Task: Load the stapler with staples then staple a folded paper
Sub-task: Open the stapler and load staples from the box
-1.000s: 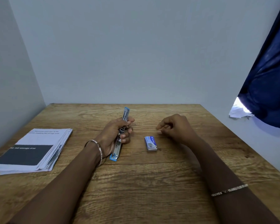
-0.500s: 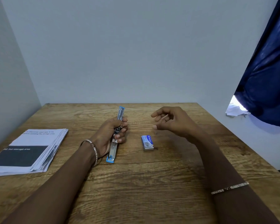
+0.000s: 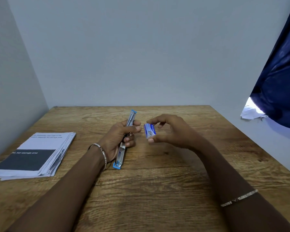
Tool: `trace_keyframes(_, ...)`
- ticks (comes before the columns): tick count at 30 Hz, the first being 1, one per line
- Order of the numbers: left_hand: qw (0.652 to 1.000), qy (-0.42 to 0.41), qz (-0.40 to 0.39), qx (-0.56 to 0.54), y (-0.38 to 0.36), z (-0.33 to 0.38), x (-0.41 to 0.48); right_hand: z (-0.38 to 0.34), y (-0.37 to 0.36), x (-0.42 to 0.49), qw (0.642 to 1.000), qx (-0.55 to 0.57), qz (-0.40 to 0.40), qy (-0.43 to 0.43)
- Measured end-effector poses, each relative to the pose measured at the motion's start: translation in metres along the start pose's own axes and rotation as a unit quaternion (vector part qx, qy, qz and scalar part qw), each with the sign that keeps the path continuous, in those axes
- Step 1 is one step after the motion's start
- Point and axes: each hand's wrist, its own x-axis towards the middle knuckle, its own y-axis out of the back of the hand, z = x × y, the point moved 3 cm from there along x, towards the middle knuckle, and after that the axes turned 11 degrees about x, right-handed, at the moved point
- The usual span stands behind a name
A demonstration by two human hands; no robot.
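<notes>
A slim blue and silver stapler [image 3: 121, 154], swung fully open into one long strip, is gripped around its middle by my left hand [image 3: 119, 138]; its near end rests on the wooden table [image 3: 157, 190]. My right hand [image 3: 171, 131] holds a small blue and white staple box [image 3: 149, 130] between thumb and fingers, lifted off the table just right of the stapler. A stack of printed papers [image 3: 35, 154] lies flat at the table's left side.
Grey walls enclose the table at the back and left. A dark blue curtain [image 3: 281, 77] hangs at the right, with crumpled white paper [image 3: 251, 113] under it, beyond the table's right edge.
The staple box lay on the table before; my right hand has come down, picked it up and raised it beside the stapler. My left hand has kept its hold on the stapler.
</notes>
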Motion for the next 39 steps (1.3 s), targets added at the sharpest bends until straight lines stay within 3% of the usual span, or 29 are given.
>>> trace_keyframes(6,0.999,-0.028,-0.021,-0.002,0.002,0.001,0.000,-0.008,-0.018,0.003,0.993,0.072,0.042,0.080)
trace_keyframes(19,0.998,-0.039,0.029,-0.038,0.005,-0.001,0.001,-0.001,-0.036,0.006,0.966,0.251,0.054,0.033)
trace_keyframes(28,0.996,-0.047,0.052,-0.048,0.008,-0.004,0.005,-0.011,-0.034,0.003,0.968,0.165,0.171,0.081)
trace_keyframes(39,0.992,-0.081,0.063,-0.069,0.007,-0.004,0.006,-0.008,-0.032,0.005,0.965,0.158,0.187,0.089)
